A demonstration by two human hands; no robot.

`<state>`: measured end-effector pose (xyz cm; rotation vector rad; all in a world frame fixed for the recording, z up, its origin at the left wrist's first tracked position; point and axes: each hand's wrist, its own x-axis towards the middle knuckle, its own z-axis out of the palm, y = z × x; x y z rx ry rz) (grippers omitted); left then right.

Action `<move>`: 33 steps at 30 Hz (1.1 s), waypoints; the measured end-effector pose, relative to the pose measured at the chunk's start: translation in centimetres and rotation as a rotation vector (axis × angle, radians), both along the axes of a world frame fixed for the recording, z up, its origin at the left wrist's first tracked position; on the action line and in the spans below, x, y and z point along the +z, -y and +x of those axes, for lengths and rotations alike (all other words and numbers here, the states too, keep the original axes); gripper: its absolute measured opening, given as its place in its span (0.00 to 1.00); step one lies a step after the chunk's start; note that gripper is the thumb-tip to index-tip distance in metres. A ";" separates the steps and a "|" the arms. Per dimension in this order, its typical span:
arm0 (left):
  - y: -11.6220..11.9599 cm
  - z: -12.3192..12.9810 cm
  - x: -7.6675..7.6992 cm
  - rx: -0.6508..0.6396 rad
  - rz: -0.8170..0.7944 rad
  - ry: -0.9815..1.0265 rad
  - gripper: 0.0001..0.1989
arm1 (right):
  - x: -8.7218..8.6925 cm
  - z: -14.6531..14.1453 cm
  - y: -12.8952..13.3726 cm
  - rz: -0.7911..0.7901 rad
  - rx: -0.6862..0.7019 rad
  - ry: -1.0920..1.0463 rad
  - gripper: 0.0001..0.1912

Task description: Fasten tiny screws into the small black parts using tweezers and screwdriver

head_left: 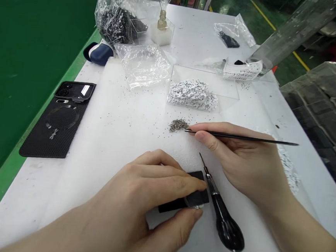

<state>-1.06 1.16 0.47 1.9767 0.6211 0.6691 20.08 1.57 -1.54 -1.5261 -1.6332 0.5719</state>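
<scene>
My left hand [151,190] is closed on a small black block [199,196] on the white foam sheet, fingers on its top and thumb at its near edge. Part of the block is hidden under the fingers. Between finger and thumb, my right hand [241,159] grips thin black tweezers [242,137], their tips at the right edge of a small pile of tiny dark metal parts [178,125]. A screwdriver with a black handle [228,228] lies between the hands, its tip pointing away from me.
Behind the pile is a clear tray of small white pieces [192,95]. A black phone [56,121] lies at the left, near a blue case [101,54]. Plastic bags [145,64] and a small bottle [162,20] stand farther back. Crates [326,115] are at the right.
</scene>
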 end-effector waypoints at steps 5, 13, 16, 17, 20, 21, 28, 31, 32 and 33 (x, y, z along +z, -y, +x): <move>0.1 0.1 0.1 0.006 -0.021 0.013 0.14 | 0.1 -0.1 0.1 -0.007 0.004 0.014 0.08; 0.1 0.1 0.3 0.012 -0.016 0.010 0.14 | 0.1 0.0 0.1 -0.017 -0.004 -0.011 0.07; 0.1 0.1 0.3 0.007 -0.016 0.012 0.14 | 0.1 0.0 0.1 -0.012 0.000 -0.001 0.07; 0.0 0.1 0.3 0.007 -0.012 0.016 0.14 | 0.0 0.0 0.0 -0.009 0.005 -0.005 0.07; -0.1 0.1 0.2 0.002 0.007 0.013 0.13 | -0.1 0.1 -0.1 0.003 0.028 -0.045 0.07; -0.1 0.1 0.2 -0.006 0.015 0.009 0.13 | -0.1 0.1 -0.1 0.008 0.032 -0.062 0.06; 0.3 0.2 0.3 0.052 0.132 0.018 0.16 | 2.7 1.0 1.4 0.058 -0.102 -0.073 0.05; 0.6 0.2 0.3 0.161 0.170 0.040 0.17 | 4.1 1.6 2.5 0.135 0.028 -0.126 0.09; 0.7 0.2 0.3 0.181 0.169 0.047 0.17 | 4.4 1.7 2.8 0.145 0.093 -0.170 0.09; 0.7 0.1 0.2 0.190 0.164 0.052 0.16 | 4.6 1.8 3.1 0.140 0.153 -0.208 0.09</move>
